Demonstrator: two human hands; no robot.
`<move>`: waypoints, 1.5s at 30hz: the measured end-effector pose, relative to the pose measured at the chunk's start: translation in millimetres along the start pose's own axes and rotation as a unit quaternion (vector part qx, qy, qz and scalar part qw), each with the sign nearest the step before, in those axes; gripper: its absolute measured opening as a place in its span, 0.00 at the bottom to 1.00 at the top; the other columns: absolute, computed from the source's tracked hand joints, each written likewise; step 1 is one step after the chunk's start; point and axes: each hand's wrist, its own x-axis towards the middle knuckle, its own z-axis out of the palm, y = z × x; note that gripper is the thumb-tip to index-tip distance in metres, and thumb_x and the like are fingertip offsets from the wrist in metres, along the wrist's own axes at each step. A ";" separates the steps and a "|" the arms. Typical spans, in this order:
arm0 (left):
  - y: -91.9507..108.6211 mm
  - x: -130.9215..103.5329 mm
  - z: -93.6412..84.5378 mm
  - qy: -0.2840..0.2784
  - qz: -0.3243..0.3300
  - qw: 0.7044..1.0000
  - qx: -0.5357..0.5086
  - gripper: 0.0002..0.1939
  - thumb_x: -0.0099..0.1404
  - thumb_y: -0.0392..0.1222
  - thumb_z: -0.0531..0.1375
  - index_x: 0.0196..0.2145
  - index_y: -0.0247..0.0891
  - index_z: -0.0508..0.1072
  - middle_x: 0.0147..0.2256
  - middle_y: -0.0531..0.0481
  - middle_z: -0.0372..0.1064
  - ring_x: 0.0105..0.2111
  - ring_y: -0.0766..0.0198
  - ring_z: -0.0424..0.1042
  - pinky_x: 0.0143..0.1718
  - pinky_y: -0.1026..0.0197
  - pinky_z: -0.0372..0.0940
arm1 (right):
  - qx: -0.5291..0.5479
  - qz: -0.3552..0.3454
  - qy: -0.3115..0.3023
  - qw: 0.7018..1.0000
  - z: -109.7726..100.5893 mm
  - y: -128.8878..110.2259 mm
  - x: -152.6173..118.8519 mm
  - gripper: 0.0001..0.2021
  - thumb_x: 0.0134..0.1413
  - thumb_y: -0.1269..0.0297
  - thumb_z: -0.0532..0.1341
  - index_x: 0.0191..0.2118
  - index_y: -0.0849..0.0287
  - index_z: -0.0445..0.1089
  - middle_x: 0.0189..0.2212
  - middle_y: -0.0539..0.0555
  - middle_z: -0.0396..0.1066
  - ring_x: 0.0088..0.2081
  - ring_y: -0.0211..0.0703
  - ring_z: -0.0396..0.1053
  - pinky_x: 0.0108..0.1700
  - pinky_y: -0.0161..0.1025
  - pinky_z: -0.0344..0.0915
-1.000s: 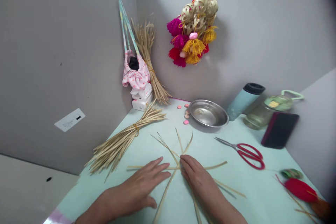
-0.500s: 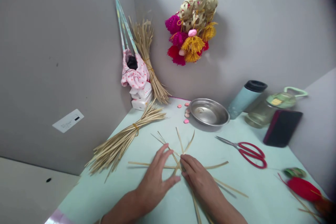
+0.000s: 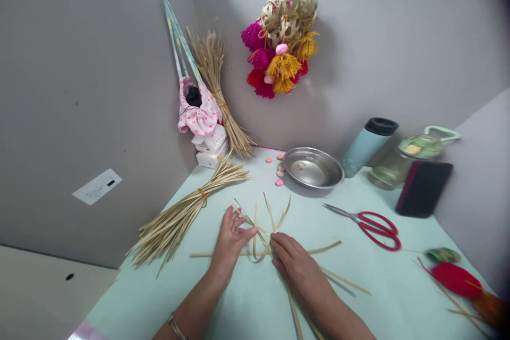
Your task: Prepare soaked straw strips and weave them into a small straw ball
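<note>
1. Left hand (image 3: 228,241) is standing palm-inward beside the plant-fibre strips (image 3: 268,249), fingers half curled, thumb pointing inward — whether it is gripping one, I cannot tell.
2. Right hand (image 3: 292,257) is lying low, fingers together, fingertips touching the strips' crossing; any grip is hiding underneath.
3. Pale strips are radiating starlike over the mint tabletop (image 3: 398,297) — one is looping upward.

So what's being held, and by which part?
The right hand rests on strips beside their crossing; the left hand is near strip ends. Whether either grips one can't be told.
</note>
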 end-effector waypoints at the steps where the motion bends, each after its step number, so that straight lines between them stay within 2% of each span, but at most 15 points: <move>1: -1.0 -0.7 2.1 0.016 0.003 1.000 -0.005 0.45 0.57 0.53 0.66 0.63 0.41 0.48 0.61 0.34 0.57 0.58 0.53 0.65 0.58 0.51 0.64 | 0.001 0.001 -0.001 1.000 -0.1 -0.1 0.0 0.18 0.63 0.75 0.56 0.57 0.58 0.66 0.54 0.61 0.70 0.54 0.52 0.69 0.56 0.53 0.70; 4: -3.1 -6.3 8.2 0.061 0.036 0.997 0.020 0.32 0.59 0.53 0.64 0.56 0.39 0.58 0.51 0.39 0.66 0.52 0.55 0.69 0.55 0.51 0.65 | 0.004 0.006 -0.005 1.000 -1.2 -0.8 0.3 0.18 0.63 0.75 0.56 0.57 0.59 0.66 0.54 0.61 0.70 0.54 0.52 0.69 0.56 0.53 0.70; 7: -0.8 -15.8 12.5 0.042 0.089 0.989 0.107 0.15 0.69 0.53 0.54 0.44 0.39 0.68 0.47 0.43 0.68 0.51 0.56 0.68 0.57 0.52 0.62 | 0.007 0.009 -0.010 1.000 -3.9 -2.0 1.3 0.18 0.62 0.76 0.57 0.57 0.60 0.66 0.54 0.62 0.70 0.54 0.52 0.69 0.56 0.53 0.69; 12: 13.2 -20.9 22.7 -0.069 0.162 0.963 0.205 0.19 0.74 0.50 0.44 0.35 0.41 0.69 0.40 0.47 0.71 0.45 0.59 0.69 0.52 0.56 0.62 | 0.016 0.006 -0.014 1.000 -7.1 -3.4 3.8 0.20 0.62 0.75 0.57 0.58 0.57 0.65 0.54 0.60 0.70 0.53 0.51 0.69 0.55 0.53 0.70; 17: 25.6 -0.9 40.2 -0.098 0.095 0.962 0.238 0.16 0.73 0.48 0.45 0.29 0.42 0.61 0.24 0.56 0.60 0.27 0.64 0.63 0.35 0.62 0.59 | 0.017 0.004 -0.009 1.000 -7.6 -4.1 5.4 0.19 0.62 0.77 0.56 0.56 0.57 0.66 0.52 0.59 0.71 0.52 0.51 0.70 0.53 0.52 0.71; 22: 19.9 19.2 50.8 -0.072 0.056 0.970 0.227 0.02 0.64 0.40 0.55 0.35 0.41 0.66 0.25 0.57 0.59 0.27 0.64 0.62 0.35 0.62 0.59 | 0.013 -0.001 -0.010 1.000 -7.8 -3.6 6.0 0.17 0.62 0.77 0.55 0.54 0.59 0.67 0.51 0.60 0.72 0.51 0.51 0.70 0.52 0.51 0.71; 24: 15.8 24.5 51.7 -0.067 0.042 0.976 0.204 0.08 0.65 0.39 0.53 0.42 0.40 0.67 0.30 0.54 0.65 0.31 0.64 0.66 0.39 0.61 0.62 | 0.010 0.001 -0.010 1.000 -6.6 -3.0 5.3 0.16 0.63 0.77 0.55 0.54 0.59 0.67 0.51 0.60 0.72 0.51 0.52 0.70 0.53 0.52 0.71; 27: 13.4 30.9 51.3 -0.058 0.015 0.985 0.161 0.20 0.65 0.39 0.51 0.55 0.38 0.64 0.46 0.45 0.69 0.39 0.62 0.70 0.46 0.59 0.64 | 0.008 0.005 -0.010 1.000 -5.1 -2.6 4.0 0.15 0.63 0.76 0.55 0.53 0.59 0.68 0.52 0.60 0.71 0.52 0.53 0.70 0.53 0.53 0.71; 31: 15.9 37.0 51.1 -0.076 -0.043 0.990 0.115 0.30 0.63 0.39 0.53 0.63 0.34 0.56 0.49 0.40 0.71 0.32 0.65 0.72 0.42 0.59 0.67 | 0.007 0.010 -0.010 1.000 -6.7 -3.8 3.6 0.15 0.63 0.77 0.55 0.54 0.60 0.67 0.52 0.60 0.70 0.52 0.53 0.69 0.53 0.53 0.71; 34: 15.0 42.0 51.8 -0.089 -0.055 0.990 0.092 0.32 0.63 0.41 0.53 0.64 0.37 0.54 0.57 0.38 0.65 0.28 0.70 0.70 0.35 0.64 0.66 | 0.009 0.008 -0.012 1.000 -8.8 -4.6 4.1 0.16 0.62 0.77 0.55 0.53 0.60 0.67 0.52 0.60 0.71 0.51 0.52 0.69 0.52 0.52 0.71; 36: 12.2 46.1 51.8 -0.097 -0.051 0.990 0.089 0.31 0.64 0.43 0.52 0.63 0.38 0.54 0.55 0.39 0.66 0.26 0.72 0.68 0.30 0.66 0.64 | 0.009 0.005 -0.013 1.000 -8.8 -4.4 4.4 0.16 0.62 0.77 0.56 0.53 0.60 0.67 0.52 0.60 0.71 0.51 0.51 0.69 0.52 0.51 0.71; 38: 9.4 49.5 51.6 -0.107 -0.044 0.988 0.103 0.27 0.65 0.44 0.52 0.60 0.36 0.60 0.45 0.44 0.71 0.23 0.71 0.64 0.27 0.66 0.62 | 0.008 0.002 -0.013 1.000 -7.6 -3.6 4.4 0.16 0.62 0.77 0.57 0.54 0.61 0.66 0.52 0.60 0.71 0.51 0.52 0.69 0.52 0.52 0.71; 40: 8.0 50.0 51.7 -0.115 -0.024 0.985 0.128 0.20 0.64 0.45 0.54 0.51 0.35 0.68 0.35 0.49 0.70 0.24 0.68 0.63 0.27 0.65 0.62 | 0.007 0.000 -0.013 1.000 -5.8 -2.6 4.5 0.16 0.62 0.77 0.57 0.54 0.62 0.66 0.52 0.61 0.70 0.51 0.53 0.69 0.52 0.53 0.71; 42: 8.4 45.7 52.6 -0.111 0.016 0.982 0.154 0.12 0.64 0.45 0.55 0.40 0.36 0.73 0.33 0.50 0.67 0.31 0.64 0.66 0.35 0.62 0.63 | 0.006 -0.002 -0.014 1.000 -4.8 -1.8 4.6 0.15 0.62 0.77 0.57 0.53 0.62 0.66 0.52 0.62 0.70 0.51 0.53 0.69 0.52 0.53 0.71; 45: 11.7 31.1 54.5 -0.104 0.084 0.974 0.182 0.12 0.68 0.45 0.51 0.32 0.38 0.70 0.37 0.48 0.66 0.42 0.60 0.65 0.49 0.58 0.60 | 0.005 -0.006 -0.017 1.000 -5.8 -1.9 5.1 0.15 0.62 0.78 0.56 0.53 0.63 0.66 0.51 0.62 0.71 0.50 0.53 0.69 0.51 0.53 0.71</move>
